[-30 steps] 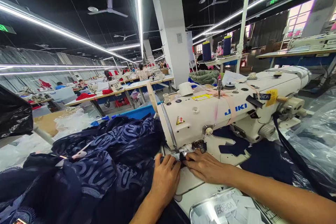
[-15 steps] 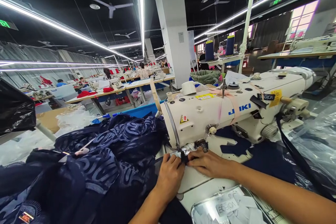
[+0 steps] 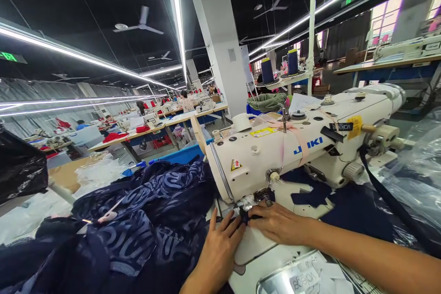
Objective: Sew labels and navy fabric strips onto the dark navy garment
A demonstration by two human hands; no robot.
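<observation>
My left hand lies with its fingers stretched and spread on the machine bed, its fingertips close to the presser foot. A small piece of dark navy fabric shows under the needle area between my two hands. My right hand has its fingers bent and pressed together at the right edge of that fabric; the fingertips are partly hidden. Both hands are just below the head of the white sewing machine. Left of my left hand, a heap of navy patterned garments covers the table.
Thread snips lie on the garment heap. A tray of white labels is at the front edge. Navy cloth pieces and clear plastic bags lie to the right. Thread cones stand behind the machine.
My left hand's fingers have gone from bunched to spread out. My right hand stays beside the needle area. The camera view has shifted a little.
</observation>
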